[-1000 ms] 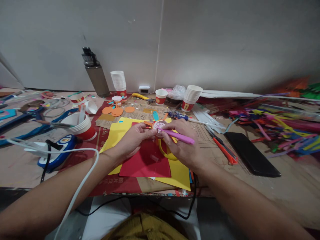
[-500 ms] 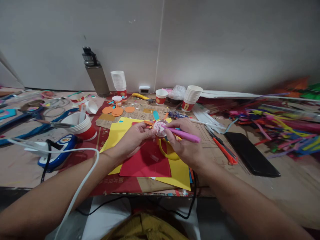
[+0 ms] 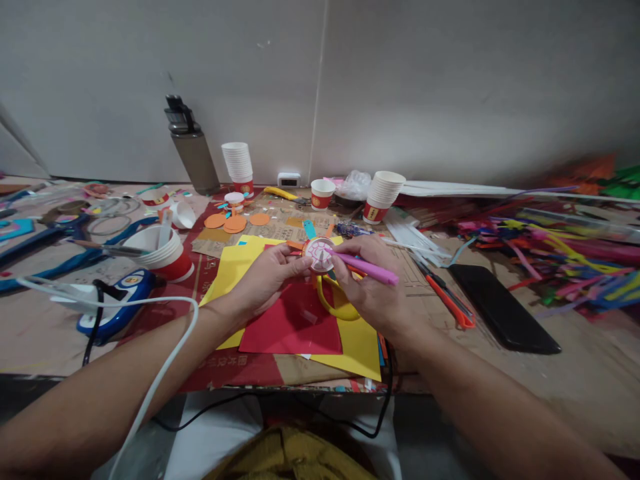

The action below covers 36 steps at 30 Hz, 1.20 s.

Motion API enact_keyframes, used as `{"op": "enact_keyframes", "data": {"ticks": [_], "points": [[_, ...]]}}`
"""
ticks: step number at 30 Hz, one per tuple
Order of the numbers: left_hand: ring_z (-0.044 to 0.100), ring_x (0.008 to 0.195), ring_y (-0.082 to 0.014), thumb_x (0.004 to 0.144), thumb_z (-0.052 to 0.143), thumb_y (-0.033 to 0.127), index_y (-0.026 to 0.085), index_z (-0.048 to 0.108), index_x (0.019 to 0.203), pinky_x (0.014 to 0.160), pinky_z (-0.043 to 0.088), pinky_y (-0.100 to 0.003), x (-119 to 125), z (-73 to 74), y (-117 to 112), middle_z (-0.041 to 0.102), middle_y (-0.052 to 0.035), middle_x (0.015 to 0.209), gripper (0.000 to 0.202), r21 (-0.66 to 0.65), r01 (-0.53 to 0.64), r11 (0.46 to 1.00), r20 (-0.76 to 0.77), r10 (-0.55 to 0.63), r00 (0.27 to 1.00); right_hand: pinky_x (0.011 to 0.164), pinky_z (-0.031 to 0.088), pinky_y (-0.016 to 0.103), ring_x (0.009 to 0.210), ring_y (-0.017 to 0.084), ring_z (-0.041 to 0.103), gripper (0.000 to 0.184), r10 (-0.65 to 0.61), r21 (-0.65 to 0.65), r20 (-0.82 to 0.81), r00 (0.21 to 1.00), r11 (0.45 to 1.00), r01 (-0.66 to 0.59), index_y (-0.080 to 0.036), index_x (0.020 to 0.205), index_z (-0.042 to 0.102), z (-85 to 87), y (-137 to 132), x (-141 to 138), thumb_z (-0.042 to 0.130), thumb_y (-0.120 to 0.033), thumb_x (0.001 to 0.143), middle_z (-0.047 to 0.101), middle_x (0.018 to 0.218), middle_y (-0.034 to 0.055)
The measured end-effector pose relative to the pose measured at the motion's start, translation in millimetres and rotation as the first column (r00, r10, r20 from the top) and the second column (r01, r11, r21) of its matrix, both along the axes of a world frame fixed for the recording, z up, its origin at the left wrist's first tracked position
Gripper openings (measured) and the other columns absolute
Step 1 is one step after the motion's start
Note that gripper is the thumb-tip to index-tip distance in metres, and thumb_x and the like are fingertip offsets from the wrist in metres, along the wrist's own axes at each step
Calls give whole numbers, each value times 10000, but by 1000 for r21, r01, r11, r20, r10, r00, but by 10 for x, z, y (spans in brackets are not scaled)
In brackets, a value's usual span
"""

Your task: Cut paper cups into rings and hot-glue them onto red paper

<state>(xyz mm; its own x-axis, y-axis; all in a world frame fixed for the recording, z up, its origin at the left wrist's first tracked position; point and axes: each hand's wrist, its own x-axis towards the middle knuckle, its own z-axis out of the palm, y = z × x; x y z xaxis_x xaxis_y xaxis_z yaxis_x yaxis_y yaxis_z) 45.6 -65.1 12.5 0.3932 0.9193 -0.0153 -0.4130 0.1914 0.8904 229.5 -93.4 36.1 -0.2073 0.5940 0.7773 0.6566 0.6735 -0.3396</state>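
My left hand (image 3: pixel 273 275) pinches the rim of a small paper turtle (image 3: pixel 318 257), whose white round top carries a pink line pattern. A teal flap (image 3: pixel 310 229) and orange flaps stick out from its edge. Closed around a pink marker (image 3: pixel 367 268), my right hand (image 3: pixel 373 283) holds the tip against the patterned top. Below the hands lies a red paper sheet (image 3: pixel 293 327) on yellow sheets (image 3: pixel 360 352). The yellow handles of a pair of scissors (image 3: pixel 333 303) rest on the sheets, partly hidden by my right hand.
Stacked paper cups (image 3: pixel 384 197) and a dark bottle (image 3: pixel 197 157) stand at the back. Orange paper discs (image 3: pixel 235 223) lie behind the sheets. To the right are a red-handled cutter (image 3: pixel 453 303), a black phone (image 3: pixel 505 308) and colourful pipe cleaners (image 3: pixel 570 253). A white cable (image 3: pixel 165 363) crosses my left forearm.
The marker's tip has shifted slightly over the patterned top, and the turtle has turned a little. Both hands keep their hold, almost in the same place.
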Motion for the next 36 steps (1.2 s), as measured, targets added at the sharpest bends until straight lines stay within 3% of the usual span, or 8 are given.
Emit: {"op": "enact_keyframes", "data": {"ticks": [12,21,36], "points": [[674,706,-127,694,809,241,116,678,909,716,538,-251,6,53,-13,729,-60,827,281,-1,11,1000,30,-11,1000,698,449,347,772,175,587,26,42,9,26,999,999,-42,-208,846,584,-14,1,-22,607,-198,854,659,821,27],[647,662,-110,681,815,231,112,678,903,681,533,-239,12,49,-6,715,-46,802,287,3,2,1000,43,-2,999,665,446,350,768,181,594,42,-23,-31,-26,999,999,22,-221,827,578,15,-20,-9,610,-214,853,654,819,20],[663,687,-128,663,826,243,110,676,909,694,529,-244,18,50,-30,723,-59,805,317,-2,4,1000,15,-4,1000,678,457,346,767,176,588,18,37,-9,3,999,999,-37,-215,863,586,5,-15,-23,603,-212,861,660,827,29]]}}
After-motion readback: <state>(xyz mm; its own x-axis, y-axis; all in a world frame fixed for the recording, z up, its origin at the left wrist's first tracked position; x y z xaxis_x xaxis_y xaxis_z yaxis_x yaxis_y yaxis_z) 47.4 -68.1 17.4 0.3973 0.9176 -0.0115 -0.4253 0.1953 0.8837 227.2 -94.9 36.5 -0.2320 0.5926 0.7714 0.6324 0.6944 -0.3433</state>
